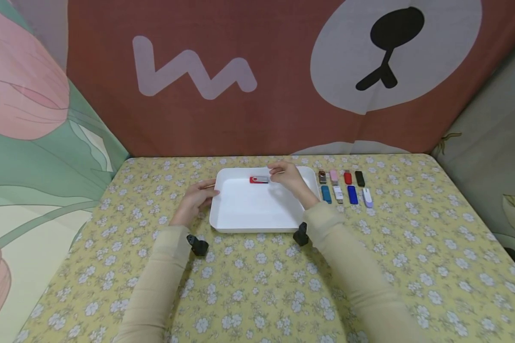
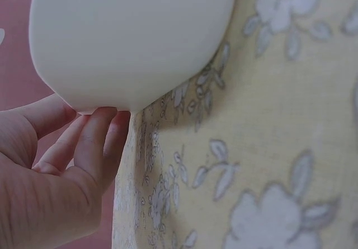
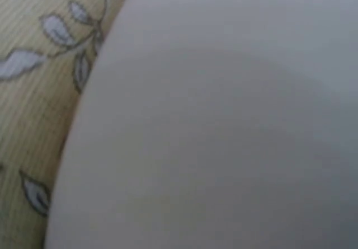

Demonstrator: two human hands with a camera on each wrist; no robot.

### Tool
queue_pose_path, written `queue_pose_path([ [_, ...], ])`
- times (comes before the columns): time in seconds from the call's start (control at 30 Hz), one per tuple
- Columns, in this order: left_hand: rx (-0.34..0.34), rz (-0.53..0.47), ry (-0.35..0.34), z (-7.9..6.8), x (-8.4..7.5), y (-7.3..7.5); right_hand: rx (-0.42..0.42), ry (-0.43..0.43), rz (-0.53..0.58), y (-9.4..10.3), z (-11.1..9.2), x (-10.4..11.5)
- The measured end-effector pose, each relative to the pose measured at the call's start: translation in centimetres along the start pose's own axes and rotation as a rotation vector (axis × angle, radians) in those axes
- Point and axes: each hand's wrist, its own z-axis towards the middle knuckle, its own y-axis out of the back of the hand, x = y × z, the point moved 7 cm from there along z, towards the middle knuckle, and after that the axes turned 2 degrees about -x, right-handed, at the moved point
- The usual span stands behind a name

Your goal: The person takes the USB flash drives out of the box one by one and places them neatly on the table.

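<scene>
A white rectangular tray (image 1: 257, 209) lies on the table. Inside it, near the far side, is a red and silver USB flash drive (image 1: 259, 180). My left hand (image 1: 193, 200) holds the tray's left edge; in the left wrist view its thumb and bent fingers (image 2: 95, 140) meet at the tray's rim. Over the far right part of the tray is my right hand (image 1: 289, 178), thumb and forefinger apart, fingertips right by the silver end of the drive. The right wrist view has only the tray's pale surface (image 3: 212, 120) and some cloth; the hand is out of it.
Right of the tray, several USB sticks stand in two rows: brown and silver (image 1: 322, 177), pink (image 1: 334, 177), red (image 1: 347, 177) and black (image 1: 359, 178) behind; teal (image 1: 326, 194), white (image 1: 338, 194), blue (image 1: 352, 195) and white-purple (image 1: 367, 197) in front. A yellow floral cloth (image 1: 249, 281) covers the table.
</scene>
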Motion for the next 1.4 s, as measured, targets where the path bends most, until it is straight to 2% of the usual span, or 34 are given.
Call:
queue_pose_path([
  [0.03,0.003,0.002,0.0,0.0,0.0,0.0,-0.001,0.012,0.0,-0.1,0.3,-0.3],
  [0.07,0.004,0.002,0.001,0.1,0.0,0.0,0.001,0.062,0.027,-0.1,1.2,-1.0],
  [0.17,0.004,0.004,0.003,0.1,0.1,0.0,-0.007,0.091,0.017,-0.1,1.8,-1.7],
  [0.27,0.0,0.011,0.002,0.1,0.0,0.0,-0.002,0.048,0.0,-0.4,1.5,-1.6],
  [0.33,-0.004,0.015,0.002,0.1,0.0,0.0,0.002,-0.026,-0.032,-0.6,0.7,-1.0],
  [0.4,-0.006,0.021,0.0,0.1,0.0,0.0,0.002,-0.027,-0.025,-0.7,0.8,-1.3],
  [0.43,-0.005,0.021,-0.001,0.1,-0.1,0.0,0.002,-0.022,-0.02,-0.7,1.0,-1.4],
  [0.47,-0.005,0.021,-0.002,0.1,-0.1,0.0,0.01,0.033,0.018,-0.7,1.9,-2.3],
  [0.57,-0.008,0.019,-0.002,0.2,-0.1,0.0,0.007,0.066,0.032,-0.7,2.4,-2.6],
  [0.67,-0.008,0.015,-0.001,0.2,-0.1,0.1,-0.007,0.06,-0.011,-0.8,2.3,-2.3],
  [0.7,-0.01,0.015,0.0,0.3,0.0,0.1,-0.02,0.011,-0.062,-0.9,1.5,-1.4],
  [0.8,-0.009,0.019,-0.001,0.2,0.0,0.0,-0.026,-0.003,-0.122,-1.1,1.0,-0.8],
  [1.13,0.004,0.045,0.001,0.0,-0.1,0.0,0.007,0.056,-0.191,-1.9,1.1,-0.5],
  [1.4,0.005,0.042,-0.005,0.0,-0.1,0.0,0.027,0.032,-0.225,-2.2,0.9,-0.7],
])
